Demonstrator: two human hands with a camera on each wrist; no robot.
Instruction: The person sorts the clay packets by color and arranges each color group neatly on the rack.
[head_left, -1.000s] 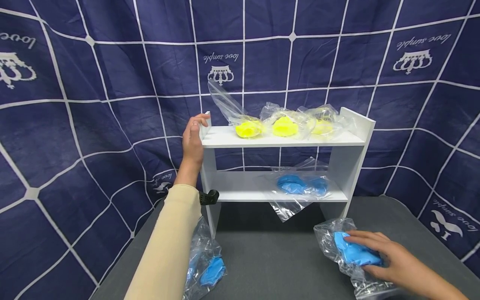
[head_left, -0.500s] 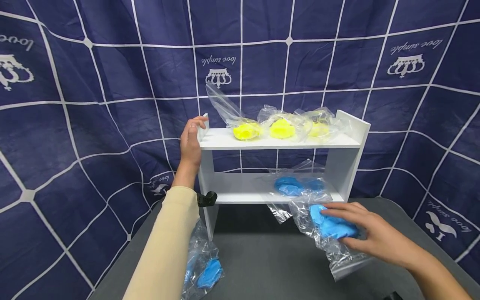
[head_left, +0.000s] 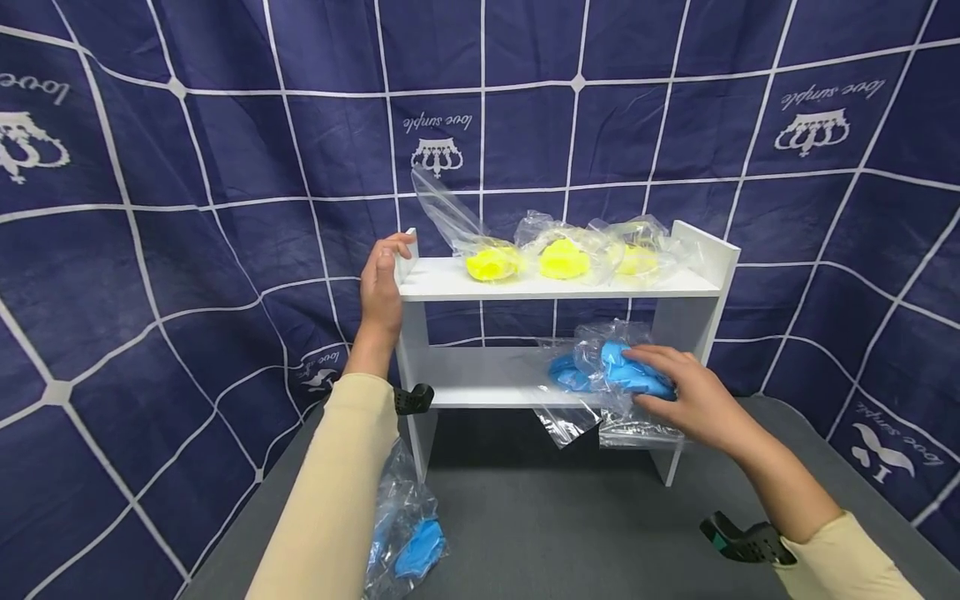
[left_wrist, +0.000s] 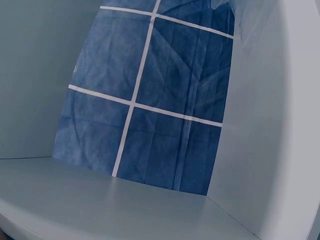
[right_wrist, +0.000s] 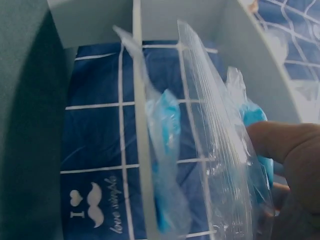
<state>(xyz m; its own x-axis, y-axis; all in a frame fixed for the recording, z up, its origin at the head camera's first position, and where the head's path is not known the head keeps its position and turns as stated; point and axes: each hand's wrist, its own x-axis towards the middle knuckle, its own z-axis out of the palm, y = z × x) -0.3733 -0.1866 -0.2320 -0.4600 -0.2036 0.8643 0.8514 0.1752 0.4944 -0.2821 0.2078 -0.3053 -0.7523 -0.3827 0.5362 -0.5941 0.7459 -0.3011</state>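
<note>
At the upper left corner of a white two-tier shelf [head_left: 465, 279], my left hand [head_left: 382, 292] grips the side panel, fingers over its top edge. My right hand [head_left: 693, 396] holds a clear zip bag with a soft-looking blue lump [head_left: 633, 375] inside, at the right part of the lower tier. The bag's zip end hangs past the tier's front edge. Just left of it, partly covered, lies another bagged blue lump [head_left: 567, 373]. In the right wrist view, my thumb [right_wrist: 285, 140] presses against the held zip bag [right_wrist: 225, 165]. The left wrist view shows only the shelf's inside [left_wrist: 255, 110] and the cloth behind.
Three clear bags with yellow lumps, a left one [head_left: 493, 263], a middle one [head_left: 564, 258] and a right one [head_left: 637, 260], lie on the top tier. More bagged blue lumps [head_left: 420, 547] rest on the dark tabletop [head_left: 540, 533] at front left. A blue checked cloth [head_left: 525, 125] hangs behind.
My right hand has carried the bagged blue lump from the tabletop at the right, up and leftward to the lower tier. My left hand stays on the shelf's side panel.
</note>
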